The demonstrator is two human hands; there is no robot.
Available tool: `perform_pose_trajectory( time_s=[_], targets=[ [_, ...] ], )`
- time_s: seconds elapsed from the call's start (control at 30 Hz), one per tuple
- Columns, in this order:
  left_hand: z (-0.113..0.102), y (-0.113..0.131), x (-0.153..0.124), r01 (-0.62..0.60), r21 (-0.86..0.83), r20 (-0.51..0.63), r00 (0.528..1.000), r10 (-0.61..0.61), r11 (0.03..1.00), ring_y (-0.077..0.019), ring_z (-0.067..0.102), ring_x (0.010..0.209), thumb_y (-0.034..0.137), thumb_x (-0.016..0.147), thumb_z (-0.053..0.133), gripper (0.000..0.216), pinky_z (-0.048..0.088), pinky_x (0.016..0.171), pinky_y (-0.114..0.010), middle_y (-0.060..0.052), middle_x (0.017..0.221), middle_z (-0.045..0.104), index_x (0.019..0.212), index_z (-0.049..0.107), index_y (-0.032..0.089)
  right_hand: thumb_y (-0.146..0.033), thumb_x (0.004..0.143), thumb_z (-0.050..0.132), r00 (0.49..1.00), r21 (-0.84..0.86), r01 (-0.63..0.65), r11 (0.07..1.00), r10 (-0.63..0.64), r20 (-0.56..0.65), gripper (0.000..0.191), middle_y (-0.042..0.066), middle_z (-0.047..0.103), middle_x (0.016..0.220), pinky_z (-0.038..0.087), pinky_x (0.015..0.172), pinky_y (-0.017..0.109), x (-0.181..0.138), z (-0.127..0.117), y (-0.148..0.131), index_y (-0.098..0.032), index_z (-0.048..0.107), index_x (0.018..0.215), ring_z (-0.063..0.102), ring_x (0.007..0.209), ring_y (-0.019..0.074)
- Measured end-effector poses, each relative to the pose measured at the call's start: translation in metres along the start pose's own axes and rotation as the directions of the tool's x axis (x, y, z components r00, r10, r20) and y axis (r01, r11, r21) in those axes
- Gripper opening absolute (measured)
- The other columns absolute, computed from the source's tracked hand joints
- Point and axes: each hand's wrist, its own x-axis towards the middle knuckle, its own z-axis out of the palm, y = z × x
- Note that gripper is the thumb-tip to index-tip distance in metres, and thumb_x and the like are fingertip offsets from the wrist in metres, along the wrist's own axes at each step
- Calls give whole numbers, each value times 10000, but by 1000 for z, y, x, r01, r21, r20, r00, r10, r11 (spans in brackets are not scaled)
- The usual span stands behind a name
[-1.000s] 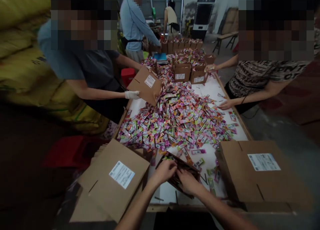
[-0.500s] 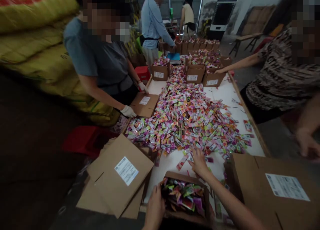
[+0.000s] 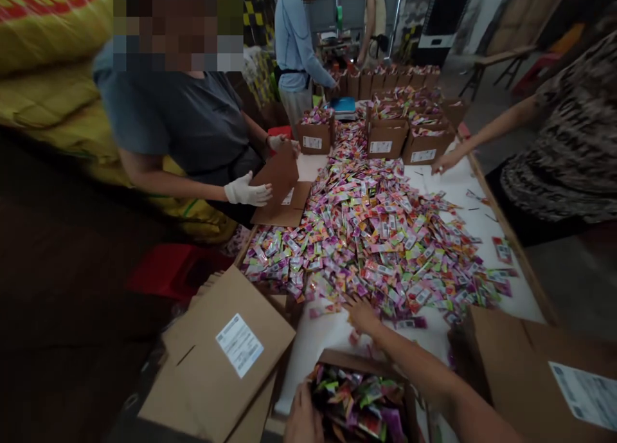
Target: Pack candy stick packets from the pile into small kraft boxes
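Observation:
At the bottom edge, my left hand [image 3: 303,414] is closed on the left side of an open cardboard box [image 3: 354,359]. Small colourful packets [image 3: 361,398] fill much of this box. My right hand [image 3: 362,316] reaches beyond it to the near edge of a large heap of the same packets [image 3: 357,237]. Its fingers are stretched out and spread, touching or just above a few packets; I cannot make out anything held in it.
Flat cartons with a label [image 3: 231,359] are stacked at left, and another labelled carton [image 3: 525,359] is at right. Across the white table [image 3: 525,289], a gloved co-worker [image 3: 178,128] handles a carton. Filled boxes [image 3: 385,141] line the back. Another person's arm [image 3: 491,131] extends from the right.
My right hand has moved left along the heap's near edge. The gloved co-worker has lifted one carton upright. The person at right has let go of a filled box.

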Motion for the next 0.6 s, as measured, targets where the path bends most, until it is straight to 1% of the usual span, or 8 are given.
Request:
perform_pose_trajectory(
  time_s=[0.07, 0.13, 0.17, 0.23, 0.3, 0.33, 0.47, 0.6],
  targets=[
    [-1, 2, 2, 5, -12, -13, 1000, -5, 1000, -327, 561, 1327, 126, 794, 371, 619, 420, 1134, -441, -265, 1422, 576, 1385, 520, 15, -137, 783, 650, 998, 13, -57, 998, 57, -39, 575, 87, 462, 1555, 400, 1113, 527, -34, 3, 18, -274, 601, 1339, 437, 1398, 315],
    [0, 0, 4, 19, -22, -26, 999, -19, 1000, -317, 571, 1317, 130, 793, 380, 631, 437, 1119, -447, -225, 1422, 590, 1409, 504, 72, -175, 786, 662, 974, 29, -139, 990, 142, -178, 645, 104, 444, 1562, 323, 1156, 560, -53, 2, 35, -286, 538, 1410, 399, 1418, 332],
    [0, -1, 5, 16, -28, -27, 999, -17, 999, -311, 575, 1313, 136, 798, 376, 636, 447, 1110, -445, -211, 1425, 591, 1421, 491, 86, -213, 795, 669, 938, 44, -213, 976, 217, -270, 700, 128, 401, 1584, 278, 1169, 590, -57, -2, 43, -274, 476, 1464, 358, 1441, 353],
    [-2, -4, 7, -4, -34, 4, 1000, 4, 999, -305, 575, 1315, 151, 803, 376, 647, 454, 1107, -432, -211, 1435, 581, 1441, 461, 75, -341, 802, 692, 810, 111, -404, 908, 411, -417, 831, 185, 280, 1631, 199, 1176, 647, -51, -13, 64, -213, 340, 1544, 233, 1494, 402],
    [-6, -3, 8, -8, -22, 59, 998, 10, 1000, -304, 578, 1314, 161, 799, 390, 669, 456, 1108, -417, -227, 1447, 564, 1456, 430, 44, -505, 773, 711, 708, 202, -533, 822, 564, -425, 958, 214, 223, 1642, 167, 1176, 667, -35, -25, 85, -163, 285, 1560, 134, 1519, 426],
    [-9, -2, 8, -6, -13, 79, 997, 7, 1000, -305, 579, 1311, 162, 795, 395, 678, 457, 1107, -414, -239, 1453, 554, 1459, 418, 26, -572, 759, 704, 700, 235, -557, 797, 602, -384, 983, 208, 236, 1638, 167, 1178, 665, -27, -30, 93, -168, 296, 1556, 126, 1520, 427],
    [-18, 11, 6, -25, -52, 66, 997, 28, 998, -286, 605, 1274, 154, 800, 380, 664, 470, 1091, -398, -224, 1415, 585, 1452, 419, 36, -692, 684, 716, 810, 253, -529, 810, 571, -135, 1012, 167, 318, 1616, 225, 1154, 673, -20, -13, 91, -254, 372, 1528, 248, 1482, 447],
    [-21, 20, 5, -38, -81, 45, 998, 41, 996, -277, 621, 1254, 145, 780, 410, 669, 494, 1065, -381, -178, 1405, 605, 1447, 448, 95, -594, 503, 876, 861, 131, -491, 861, 503, -80, 1286, 199, 198, 1656, 194, 1121, 737, -52, 34, 50, -278, 242, 1577, 169, 1500, 481]
  ],
)
